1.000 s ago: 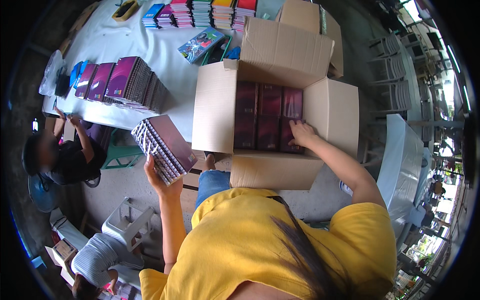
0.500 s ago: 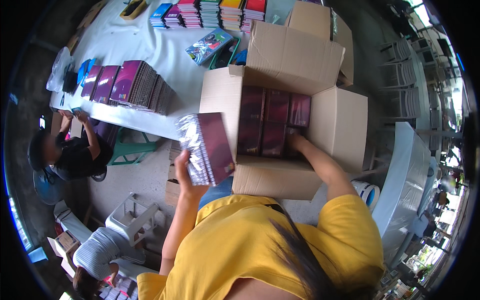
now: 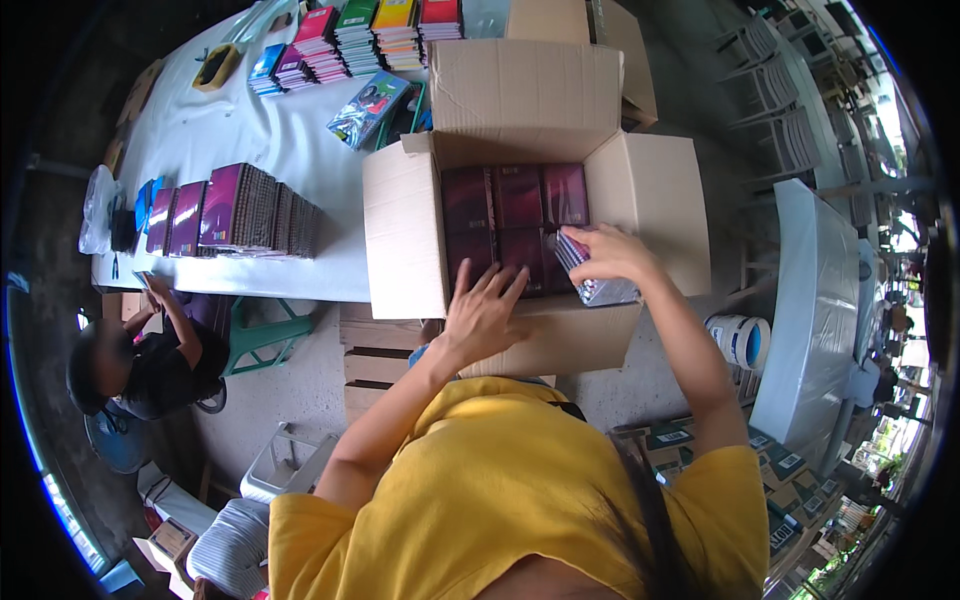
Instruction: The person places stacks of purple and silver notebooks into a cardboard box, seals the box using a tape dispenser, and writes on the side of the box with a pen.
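An open cardboard box (image 3: 668, 215) stands in front of me, its flaps folded outward. Inside lie maroon notebooks (image 3: 518, 195) in rows of stacks. My right hand (image 3: 612, 255) grips a wrapped pack of spiral notebooks (image 3: 606, 292) at the box's near right corner, the wire-bound edges showing. Over the near left part of the box my left hand (image 3: 482, 318) has its fingers spread, with nothing in it. Its fingertips are over the maroon covers; whether they touch them I cannot tell.
Left of the box, a covered table (image 3: 335, 235) bears maroon spiral notebooks (image 3: 238, 205) and colourful notebook stacks (image 3: 358, 40). A person (image 3: 150, 350) sits by a green stool (image 3: 268, 335). A white bucket (image 3: 740, 340) stands right; another box (image 3: 625, 60) is behind.
My left hand held up a wrapped notebook pack; now it is empty over the box. My right hand, earlier deep in the near right corner, now grips a pack there. The view has shifted.
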A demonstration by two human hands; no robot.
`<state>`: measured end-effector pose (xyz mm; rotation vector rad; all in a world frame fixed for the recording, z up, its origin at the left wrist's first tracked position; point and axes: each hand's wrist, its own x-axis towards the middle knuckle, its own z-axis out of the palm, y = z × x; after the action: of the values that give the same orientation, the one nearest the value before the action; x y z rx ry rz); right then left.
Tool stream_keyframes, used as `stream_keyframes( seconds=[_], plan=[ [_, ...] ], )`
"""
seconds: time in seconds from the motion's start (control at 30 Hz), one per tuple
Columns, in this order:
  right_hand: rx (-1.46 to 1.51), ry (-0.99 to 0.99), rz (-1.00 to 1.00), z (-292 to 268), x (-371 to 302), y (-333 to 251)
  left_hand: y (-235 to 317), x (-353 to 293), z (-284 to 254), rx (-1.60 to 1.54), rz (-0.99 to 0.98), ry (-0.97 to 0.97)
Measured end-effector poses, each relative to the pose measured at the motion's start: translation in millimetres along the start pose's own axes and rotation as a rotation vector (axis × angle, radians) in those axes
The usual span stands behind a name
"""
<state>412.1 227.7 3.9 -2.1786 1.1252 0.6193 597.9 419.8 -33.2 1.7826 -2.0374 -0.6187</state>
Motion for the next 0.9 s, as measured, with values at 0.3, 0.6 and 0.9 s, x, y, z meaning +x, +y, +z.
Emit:
stream_keyframes(
  seconds=[0.3, 0.6, 0.9],
  plan=[
    [-0.233, -0.228, 0.245, 70.9, 76.8, 1.1, -40.4, -34.8, -11.3, 0.135, 0.012, -0.058],
    [-0.411, 0.21, 0.431, 112.4, 48.9, -40.5, -60.4, -44.1, -24.6, 0.079, 0.001, -0.027],
    [-0.315, -0.053, 0.127, 100.2, 75.6, 4.6, -63.9, -45.8, -22.2, 0.095, 0.053, 0.01]
  ],
)
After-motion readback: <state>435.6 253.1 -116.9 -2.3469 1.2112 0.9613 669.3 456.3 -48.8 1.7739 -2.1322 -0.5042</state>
